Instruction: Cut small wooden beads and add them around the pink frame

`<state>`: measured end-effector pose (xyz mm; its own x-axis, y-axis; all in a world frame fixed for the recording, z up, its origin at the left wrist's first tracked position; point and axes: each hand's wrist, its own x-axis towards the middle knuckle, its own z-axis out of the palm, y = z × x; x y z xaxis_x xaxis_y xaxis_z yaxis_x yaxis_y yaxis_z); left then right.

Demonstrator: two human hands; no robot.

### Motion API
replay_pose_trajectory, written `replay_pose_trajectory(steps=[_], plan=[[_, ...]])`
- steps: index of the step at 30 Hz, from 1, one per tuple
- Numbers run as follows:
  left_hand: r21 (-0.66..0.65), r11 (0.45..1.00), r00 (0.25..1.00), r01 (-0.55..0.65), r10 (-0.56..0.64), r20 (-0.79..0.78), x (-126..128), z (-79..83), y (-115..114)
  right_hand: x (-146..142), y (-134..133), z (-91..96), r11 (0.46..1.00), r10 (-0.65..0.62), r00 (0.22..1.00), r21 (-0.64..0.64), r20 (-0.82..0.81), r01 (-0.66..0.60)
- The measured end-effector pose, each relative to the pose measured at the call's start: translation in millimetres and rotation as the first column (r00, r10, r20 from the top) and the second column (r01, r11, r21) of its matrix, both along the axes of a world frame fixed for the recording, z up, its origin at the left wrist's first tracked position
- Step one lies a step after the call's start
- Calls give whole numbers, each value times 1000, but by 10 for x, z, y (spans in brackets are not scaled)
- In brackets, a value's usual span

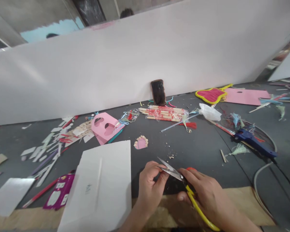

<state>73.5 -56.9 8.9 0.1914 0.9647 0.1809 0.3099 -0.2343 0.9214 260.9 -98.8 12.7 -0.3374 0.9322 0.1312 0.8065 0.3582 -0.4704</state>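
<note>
My right hand (pixel 205 193) is closed around the yellow handles of a pair of scissors (pixel 181 178), whose metal blades point up and left. My left hand (pixel 151 185) has its fingers pinched together right at the blades; whatever they hold is too small to make out. Both hands hover over the dark table near its front edge, above brown paper (pixel 241 199). A white sheet of foam board (pixel 103 187) lies just left of my left hand. A small pink piece edged with beads (pixel 141 142) rests a little beyond the hands.
A blue glue gun (pixel 253 141) with its cable lies at right. A phone (pixel 158 92) leans on the white partition. Packed sticks (pixel 165 113), pink cut card (pixel 105 127), a pink and yellow fan shape (pixel 211 95), paper scraps (pixel 50 145) and a purple packet (pixel 60 191) litter the table.
</note>
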Motion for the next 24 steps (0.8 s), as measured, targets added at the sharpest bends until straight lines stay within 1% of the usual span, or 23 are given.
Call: replay_pose_trajectory(steps=[7, 10, 13, 18, 21, 24], plan=[[-58, 998, 1000, -12, 11, -10, 0, 9, 31, -76, 4, -52, 1000, -23, 1000, 4, -9, 23], [-70, 997, 1000, -21, 21, -4, -7, 14, 37, -89, 3, -50, 1000, -18, 1000, -13, -11, 17], [-78, 997, 1000, -27, 26, -12, -17, 15, 34, -88, 12, -35, 1000, -15, 1000, 16, 8, 15], [-82, 995, 998, -55, 53, -33, -29, -6, 20, -79, 18, -51, 1000, -12, 1000, 19, -4, 12], [-112, 992, 998, -63, 62, -13, -33, -26, 12, -72, 3, -84, 998, -30, 999, 51, 26, 29], [-98, 994, 999, -44, 46, 24, -40, -34, 5, -71, -17, -87, 998, -43, 998, 48, 53, 41]])
